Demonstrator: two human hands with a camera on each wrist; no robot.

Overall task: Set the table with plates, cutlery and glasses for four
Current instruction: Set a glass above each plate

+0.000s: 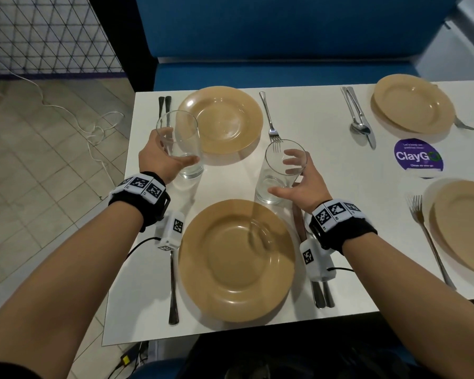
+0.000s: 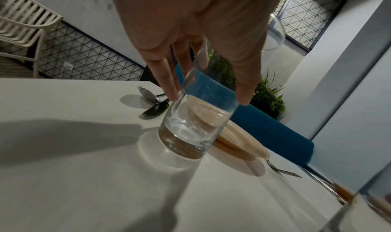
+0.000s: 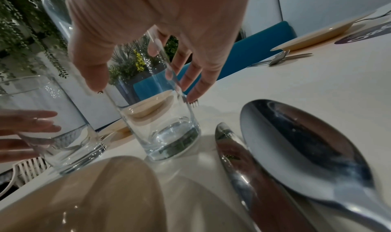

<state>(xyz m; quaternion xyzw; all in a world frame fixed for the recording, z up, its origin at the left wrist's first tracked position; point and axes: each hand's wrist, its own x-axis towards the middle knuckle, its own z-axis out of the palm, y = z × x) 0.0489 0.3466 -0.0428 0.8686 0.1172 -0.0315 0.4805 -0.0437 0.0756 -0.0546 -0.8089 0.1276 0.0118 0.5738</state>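
My left hand [image 1: 179, 146] grips a clear glass [image 1: 186, 149] that leans near the far tan plate [image 1: 222, 119], its base at the table; thumb and fingers [image 2: 169, 85] press its sides. My right hand [image 1: 281, 176] curls round a second glass [image 1: 274, 184], which stands upright above the near plate [image 1: 236, 261], next to the far fork [image 1: 270, 119]. In the right wrist view that glass [image 3: 169, 132] stands beside a knife [image 3: 239, 160] and spoon [image 3: 306, 143]. Two more plates [image 1: 411, 102] [image 1: 465, 228] lie at the right with cutlery.
The white table [image 1: 326, 149] ends at a left edge over tiled floor with a loose white cable [image 1: 93, 127]. A blue bench [image 1: 257, 50] runs behind the table. A purple ClayGo sticker [image 1: 417, 157] lies between the right-hand plates. A fork [image 1: 173, 285] lies left of the near plate.
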